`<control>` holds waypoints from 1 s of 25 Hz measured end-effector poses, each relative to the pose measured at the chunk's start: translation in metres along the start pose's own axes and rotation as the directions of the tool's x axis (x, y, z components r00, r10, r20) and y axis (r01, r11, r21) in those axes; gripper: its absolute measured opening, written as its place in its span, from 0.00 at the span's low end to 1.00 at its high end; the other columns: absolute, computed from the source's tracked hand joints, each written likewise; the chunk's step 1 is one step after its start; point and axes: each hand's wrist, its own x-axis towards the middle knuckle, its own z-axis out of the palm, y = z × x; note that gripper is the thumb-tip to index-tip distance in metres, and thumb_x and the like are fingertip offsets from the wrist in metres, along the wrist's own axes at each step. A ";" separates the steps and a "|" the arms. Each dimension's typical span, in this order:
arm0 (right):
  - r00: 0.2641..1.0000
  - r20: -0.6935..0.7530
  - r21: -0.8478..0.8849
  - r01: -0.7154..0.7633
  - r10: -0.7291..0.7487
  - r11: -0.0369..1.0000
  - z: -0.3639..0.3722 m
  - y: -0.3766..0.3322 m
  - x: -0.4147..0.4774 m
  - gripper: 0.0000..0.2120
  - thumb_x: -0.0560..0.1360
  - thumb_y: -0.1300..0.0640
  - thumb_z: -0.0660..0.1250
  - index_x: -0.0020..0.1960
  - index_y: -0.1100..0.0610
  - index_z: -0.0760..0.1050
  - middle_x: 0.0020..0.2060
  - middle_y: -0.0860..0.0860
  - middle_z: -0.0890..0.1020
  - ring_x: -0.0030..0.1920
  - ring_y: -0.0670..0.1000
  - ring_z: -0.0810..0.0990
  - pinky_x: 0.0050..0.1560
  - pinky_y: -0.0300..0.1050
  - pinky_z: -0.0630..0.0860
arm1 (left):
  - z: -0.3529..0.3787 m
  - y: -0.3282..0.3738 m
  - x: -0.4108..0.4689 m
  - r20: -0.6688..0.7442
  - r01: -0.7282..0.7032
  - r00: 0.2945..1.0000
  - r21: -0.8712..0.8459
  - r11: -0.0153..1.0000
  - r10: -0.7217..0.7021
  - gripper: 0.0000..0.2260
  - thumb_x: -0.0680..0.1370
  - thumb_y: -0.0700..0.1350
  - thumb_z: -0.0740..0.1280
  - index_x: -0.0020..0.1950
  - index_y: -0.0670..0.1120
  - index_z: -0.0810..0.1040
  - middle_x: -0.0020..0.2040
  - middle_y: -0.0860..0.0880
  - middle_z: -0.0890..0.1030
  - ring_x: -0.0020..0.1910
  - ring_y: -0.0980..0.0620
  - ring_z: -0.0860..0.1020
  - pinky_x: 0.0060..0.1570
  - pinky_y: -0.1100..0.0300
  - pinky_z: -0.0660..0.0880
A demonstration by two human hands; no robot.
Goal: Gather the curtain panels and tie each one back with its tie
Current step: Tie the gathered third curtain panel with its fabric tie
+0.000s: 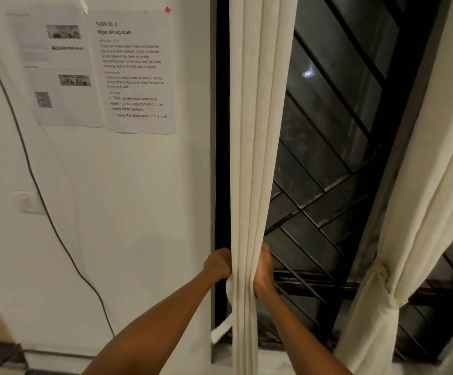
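A cream curtain panel (pixel 258 147) hangs gathered into a narrow bundle in front of the dark window. My left hand (pixel 218 263) grips its left edge and my right hand (pixel 264 269) wraps round its right side; fingers of both are hidden behind the cloth. A cream tie strip (pixel 221 332) hangs loose below my left hand, running up behind the bundle. At the right a second cream panel (pixel 420 201) is held gathered by its knotted tie (pixel 389 290).
A black window frame (pixel 221 131) and slanted dark grille bars (pixel 325 169) stand behind the curtains. On the white wall at the left hang printed sheets (pixel 136 71), a wall switch (pixel 29 203) and a dark cable (pixel 57 234). A pale sill (pixel 274 358) runs below.
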 end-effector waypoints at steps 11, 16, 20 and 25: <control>0.980 0.011 -0.209 0.199 -0.201 0.958 -0.022 0.045 -0.069 0.11 0.85 0.47 0.56 0.62 0.44 0.74 0.55 0.45 0.81 0.55 0.44 0.80 0.55 0.42 0.76 | 0.073 -0.063 -0.058 -0.060 -0.095 0.993 0.107 0.990 0.102 0.36 0.78 0.41 0.68 0.79 0.46 0.49 0.52 0.43 0.81 0.46 0.45 0.82 0.48 0.48 0.82; 0.967 0.057 -0.281 0.253 -0.247 0.926 -0.024 0.057 -0.056 0.07 0.80 0.53 0.67 0.57 0.45 0.76 0.54 0.42 0.78 0.54 0.43 0.80 0.55 0.46 0.81 | 0.071 -0.061 -0.061 0.106 -0.190 0.968 -0.283 0.940 0.228 0.37 0.73 0.44 0.68 0.79 0.49 0.56 0.68 0.46 0.75 0.65 0.47 0.77 0.66 0.49 0.77; 0.974 0.132 -0.249 0.212 -0.184 0.945 -0.027 0.073 -0.052 0.07 0.80 0.60 0.68 0.55 0.51 0.79 0.51 0.48 0.83 0.51 0.46 0.84 0.55 0.50 0.82 | 0.054 -0.020 -0.073 0.161 -0.030 0.978 -0.523 0.852 0.133 0.29 0.75 0.49 0.66 0.76 0.47 0.65 0.62 0.49 0.78 0.61 0.49 0.79 0.63 0.53 0.78; 0.966 0.220 -0.218 0.186 -0.137 0.958 -0.024 0.069 -0.038 0.09 0.82 0.61 0.65 0.61 0.58 0.78 0.53 0.53 0.84 0.54 0.51 0.84 0.52 0.48 0.83 | 0.041 0.018 -0.069 -0.022 0.018 0.999 -0.463 0.886 -0.032 0.24 0.78 0.61 0.68 0.64 0.44 0.70 0.57 0.46 0.80 0.53 0.46 0.81 0.46 0.50 0.84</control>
